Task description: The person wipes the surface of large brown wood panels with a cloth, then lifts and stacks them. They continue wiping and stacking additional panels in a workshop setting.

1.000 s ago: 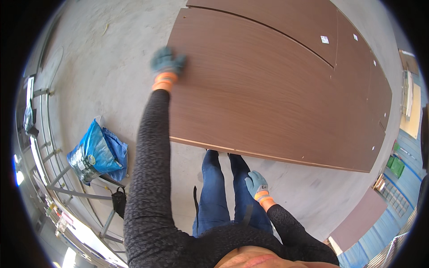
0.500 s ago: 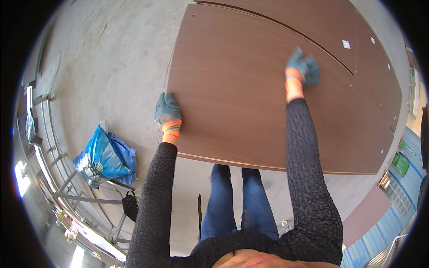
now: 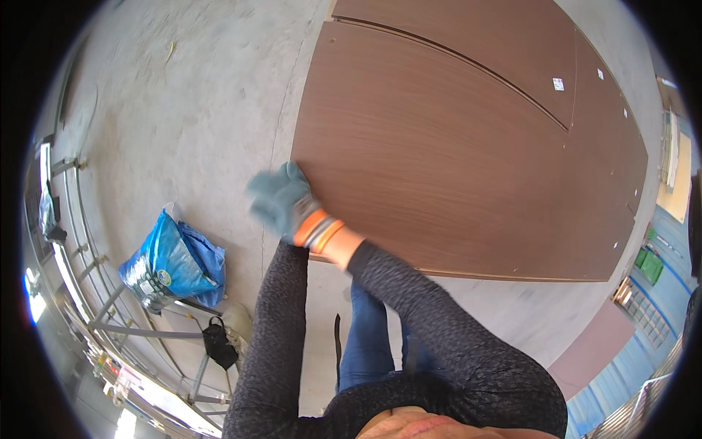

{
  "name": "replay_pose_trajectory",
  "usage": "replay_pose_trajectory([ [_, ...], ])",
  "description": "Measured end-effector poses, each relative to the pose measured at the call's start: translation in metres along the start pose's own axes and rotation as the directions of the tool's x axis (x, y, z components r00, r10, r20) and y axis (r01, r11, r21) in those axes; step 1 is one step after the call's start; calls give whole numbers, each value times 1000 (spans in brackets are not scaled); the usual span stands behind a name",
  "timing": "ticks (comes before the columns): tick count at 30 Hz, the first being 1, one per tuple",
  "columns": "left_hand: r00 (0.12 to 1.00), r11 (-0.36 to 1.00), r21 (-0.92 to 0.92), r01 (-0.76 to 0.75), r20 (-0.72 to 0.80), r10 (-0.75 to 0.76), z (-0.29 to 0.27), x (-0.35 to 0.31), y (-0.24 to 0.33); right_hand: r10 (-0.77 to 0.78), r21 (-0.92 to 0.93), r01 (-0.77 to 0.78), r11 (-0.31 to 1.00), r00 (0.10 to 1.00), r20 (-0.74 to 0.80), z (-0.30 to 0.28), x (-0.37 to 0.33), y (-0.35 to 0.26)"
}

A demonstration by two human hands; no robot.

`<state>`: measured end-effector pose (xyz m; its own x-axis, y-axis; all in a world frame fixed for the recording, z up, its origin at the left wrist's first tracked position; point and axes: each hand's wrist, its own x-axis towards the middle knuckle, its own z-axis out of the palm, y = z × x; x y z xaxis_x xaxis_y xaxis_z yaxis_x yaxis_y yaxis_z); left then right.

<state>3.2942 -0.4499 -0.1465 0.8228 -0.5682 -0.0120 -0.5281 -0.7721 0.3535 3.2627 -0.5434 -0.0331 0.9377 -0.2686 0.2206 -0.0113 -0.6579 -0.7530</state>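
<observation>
A large brown wood-look panel [image 3: 439, 161] lies flat in front of me, its near edge by my legs. My left hand [image 3: 295, 174], in a grey-green work glove, is at the panel's left edge with its fingers closed over it; most of that hand is hidden. Crossing over it, my right hand [image 3: 274, 201], in a matching glove with an orange cuff, reaches just past the edge. Motion blurs its fingers, which look stretched out, and nothing shows in them.
Another brown panel [image 3: 504, 44] with small white labels lies along the far side. On the left a blue plastic bag [image 3: 172, 260] sits by a metal frame [image 3: 150, 331], with a black bag [image 3: 218, 344] hanging from it. Grey concrete floor [image 3: 197, 110] surrounds the panels.
My right hand has swept left across the panel, from its right part to its left edge, over my left hand. My left hand stays at that edge. The view has shifted slightly.
</observation>
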Motion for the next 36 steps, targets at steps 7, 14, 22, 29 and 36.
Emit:
replay_pose_trajectory([
  [7, 958, 960, -30, 277, 85, -273, 0, 27, 42, 225, -518, -527, 674, 814, -536, -123, 55, 229],
  [14, 995, 995, 98, 24, -101, -14, 4, 25, 36, 385, -652, 44, 757, 777, 498, -20, 140, 146],
  [22, 959, 968, -72, 239, -139, -247, 0, 31, 40, 99, -593, -233, 771, 963, -249, -89, 152, 218],
  [29, 962, 969, -83, 231, -128, -240, -7, 35, 45, 391, -622, -234, 747, 912, 126, -128, 210, 247],
  [36, 957, 969, -88, 230, -158, -242, -13, 34, 42, 521, -747, -111, 656, 783, 341, -114, 240, 221],
])
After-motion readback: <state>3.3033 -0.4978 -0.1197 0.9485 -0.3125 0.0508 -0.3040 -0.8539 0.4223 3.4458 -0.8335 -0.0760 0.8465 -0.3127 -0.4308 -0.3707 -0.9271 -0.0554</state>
